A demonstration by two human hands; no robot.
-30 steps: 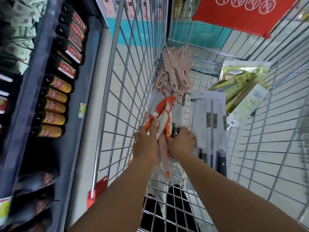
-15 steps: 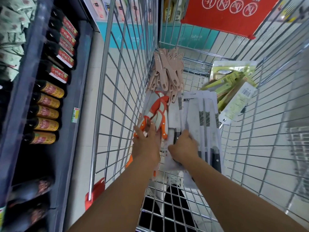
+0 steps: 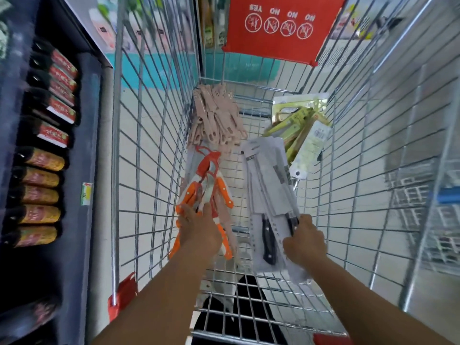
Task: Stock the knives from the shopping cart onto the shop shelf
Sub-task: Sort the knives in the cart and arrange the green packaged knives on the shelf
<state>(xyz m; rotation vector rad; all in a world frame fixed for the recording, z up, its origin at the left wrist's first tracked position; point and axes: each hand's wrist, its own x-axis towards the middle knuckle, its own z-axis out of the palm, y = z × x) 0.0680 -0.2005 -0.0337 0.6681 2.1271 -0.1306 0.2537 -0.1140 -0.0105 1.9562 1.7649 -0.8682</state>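
Note:
Inside the wire shopping cart (image 3: 149,170) lie several kinds of packed knives. My left hand (image 3: 199,227) grips a bundle of orange-handled knives (image 3: 206,185) near the cart's left wall. My right hand (image 3: 305,241) grips a stack of black-handled knives on white cards (image 3: 270,195) at their handle end. A heap of beige knives (image 3: 216,118) lies at the cart's far end. Green and yellow packed knives (image 3: 301,123) lean in the far right corner.
A dark shelf (image 3: 82,145) with rows of bottles (image 3: 42,175) stands close on the left. A red sign (image 3: 281,26) hangs on the cart's far wall. Tiled floor shows through the cart's wires.
My hands have drawn apart. The right hand has shifted right and taken hold of the white-carded knives; the left keeps hold of the orange bundle. The view moved nearer the cart.

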